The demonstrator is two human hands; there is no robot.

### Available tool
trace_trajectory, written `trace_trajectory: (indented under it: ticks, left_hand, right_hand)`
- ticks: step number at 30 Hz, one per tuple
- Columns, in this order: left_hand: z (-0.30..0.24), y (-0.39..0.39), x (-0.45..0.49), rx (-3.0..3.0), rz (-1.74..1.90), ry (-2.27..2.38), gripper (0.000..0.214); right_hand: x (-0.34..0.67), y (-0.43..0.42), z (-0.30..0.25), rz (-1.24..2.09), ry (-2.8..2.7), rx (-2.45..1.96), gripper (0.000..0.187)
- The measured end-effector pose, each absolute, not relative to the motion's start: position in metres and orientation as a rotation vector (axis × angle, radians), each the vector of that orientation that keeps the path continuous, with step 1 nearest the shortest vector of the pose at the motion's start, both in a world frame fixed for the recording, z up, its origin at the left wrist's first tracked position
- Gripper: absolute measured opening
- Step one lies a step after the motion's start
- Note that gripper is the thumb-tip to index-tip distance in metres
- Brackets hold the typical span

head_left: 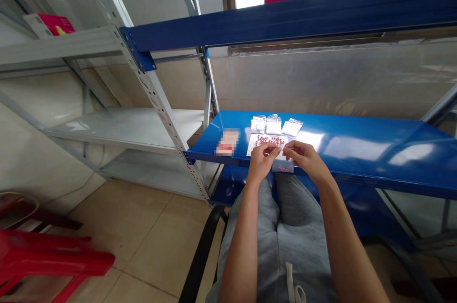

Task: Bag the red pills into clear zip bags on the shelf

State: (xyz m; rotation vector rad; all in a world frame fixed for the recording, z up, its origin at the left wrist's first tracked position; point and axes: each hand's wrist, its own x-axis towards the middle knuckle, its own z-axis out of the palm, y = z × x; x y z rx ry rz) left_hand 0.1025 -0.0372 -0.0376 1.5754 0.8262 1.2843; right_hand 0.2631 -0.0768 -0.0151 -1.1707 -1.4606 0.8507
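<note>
Grey sweatpants cover the lap. Above them, the left hand and right hand meet, fingertips together, apparently pinching the top edge of a small clear bag holding red beads. That bag would likely handle as light, soft and slippery, best held by its upper edge. Just beyond lies a white sheet dotted with more red beads, then three clear bags on a blue steel shelf, beside a blurred packet.
</note>
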Motion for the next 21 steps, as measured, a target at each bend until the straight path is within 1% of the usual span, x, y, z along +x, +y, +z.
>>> trace_trajectory:
  ticks: [6, 13, 16, 19, 21]
  left_hand:
    - [-0.04, -0.04, 0.113, 1.55, 1.294, 0.833, 0.018]
    - [-0.045, -0.043, 0.127, 1.456, 1.188, 0.796, 0.019]
    - [-0.043, -0.045, 0.14, 1.451, 1.122, 0.8, 0.024]
    - [-0.039, -0.043, 0.159, 1.561, 1.069, 0.886, 0.041]
    - [-0.039, -0.037, 0.174, 1.618, 1.036, 0.954, 0.043]
  right_hand:
    - [0.277, -0.076, -0.021, 0.8, -1.554, -1.164, 0.036]
    - [0.299, -0.081, -0.03, 0.561, -1.581, -1.281, 0.034]
    - [0.314, -0.079, -0.027, 0.562, -1.521, -1.345, 0.034]
    - [0.339, -0.071, -0.018, 0.62, -1.428, -1.391, 0.034]
    - [0.358, -0.061, -0.011, 0.64, -1.382, -1.428, 0.035]
